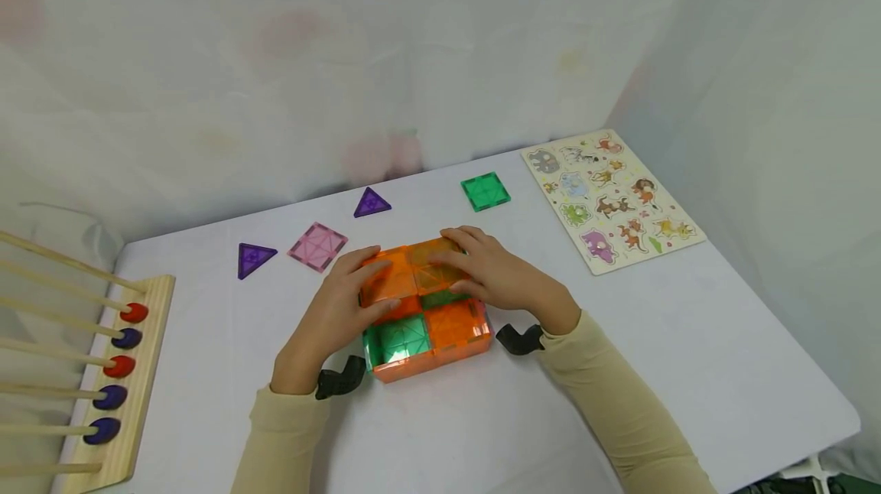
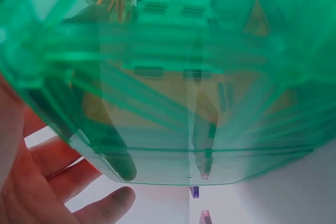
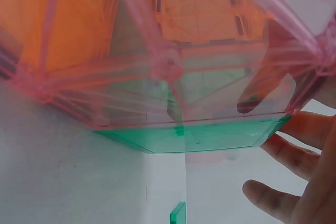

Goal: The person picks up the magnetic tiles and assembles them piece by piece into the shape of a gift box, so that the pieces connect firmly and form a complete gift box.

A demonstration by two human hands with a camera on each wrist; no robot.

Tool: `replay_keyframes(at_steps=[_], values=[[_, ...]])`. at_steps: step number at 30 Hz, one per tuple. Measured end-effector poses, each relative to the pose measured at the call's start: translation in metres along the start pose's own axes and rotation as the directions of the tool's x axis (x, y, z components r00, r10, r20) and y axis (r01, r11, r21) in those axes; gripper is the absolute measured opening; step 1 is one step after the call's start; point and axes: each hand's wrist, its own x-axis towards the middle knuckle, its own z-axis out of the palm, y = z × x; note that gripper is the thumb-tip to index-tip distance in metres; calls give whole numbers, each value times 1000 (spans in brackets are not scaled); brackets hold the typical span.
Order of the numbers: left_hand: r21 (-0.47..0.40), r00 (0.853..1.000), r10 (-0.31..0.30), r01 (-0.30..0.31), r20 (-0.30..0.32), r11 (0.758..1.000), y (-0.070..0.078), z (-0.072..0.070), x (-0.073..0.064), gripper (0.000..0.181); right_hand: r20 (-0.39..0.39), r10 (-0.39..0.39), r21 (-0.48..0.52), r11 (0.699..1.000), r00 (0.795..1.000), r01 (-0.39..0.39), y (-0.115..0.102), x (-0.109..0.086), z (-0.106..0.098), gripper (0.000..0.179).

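A low, see-through box of magnetic tiles (image 1: pixel 402 368) stands at the table's middle, with green and orange squares in it. Two joined orange magnetic tiles (image 1: pixel 389 280) lie across its back half. My left hand (image 1: pixel 337 310) holds their left side, thumb toward the front and fingers behind. On their right side my right hand (image 1: pixel 505 274) grips them, fingers spread over the far tile. In the left wrist view a green wall (image 2: pixel 236 166) of the box fills the picture beside my fingers (image 2: pixel 58 156). The right wrist view shows a pink-edged wall (image 3: pixel 168 69) near my right fingers (image 3: pixel 294 156).
Behind the box lie two purple triangles (image 1: pixel 372 203) (image 1: pixel 255 258), a pink square tile (image 1: pixel 317 246) and a green square tile (image 1: pixel 486 192). An animal puzzle board (image 1: pixel 612 203) lies at back right. At left stands a wooden peg rack (image 1: pixel 154 341) with red and blue beads.
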Motion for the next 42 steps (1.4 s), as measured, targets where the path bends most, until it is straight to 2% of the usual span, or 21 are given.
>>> replay_keyframes(at_steps=[13, 21, 25, 28, 31, 33, 35, 38, 40, 42], values=[[-4, 1000, -1, 1, 21, 1000, 1, -2, -1, 63, 1, 31, 47, 998, 1000, -31, 2, -1, 1, 50], [-16, 999, -5, 6, 40, 1000, -1, 0, -4, 63, 40, 85, 105, 990, 996, -89, 1, -4, 2, 55], [-60, 999, -13, 15, 31, 998, -11, -8, -5, 62, 49, 112, 117, 986, 993, -117, 2, -3, 2, 58], [-91, 998, -61, 58, -31, 994, -30, -19, -10, 60, 62, 124, 130, 983, 990, -131, 2, -2, 0, 60], [-96, 983, -149, 139, -104, 986, -57, -28, -17, 59, 66, 123, 143, 981, 990, -131, 1, -1, -1, 60], [-91, 971, -216, 207, -104, 974, -75, -29, -22, 61, 71, 127, 150, 979, 989, -136, 0, -1, -1, 61], [-70, 957, -284, 280, -59, 957, -90, -26, -24, 66, 76, 130, 164, 976, 989, -141, 0, -1, -2, 61], [-14, 931, -359, 360, 63, 933, -104, -14, -22, 77, 82, 137, 186, 971, 987, -150, -1, -2, -3, 61], [24, 917, -378, 378, 128, 925, -108, -5, -19, 83, 84, 140, 194, 969, 987, -154, -1, -3, -3, 62], [46, 909, -382, 380, 166, 924, -107, 0, -15, 85, 83, 145, 199, 967, 986, -159, 0, -4, -4, 62]])
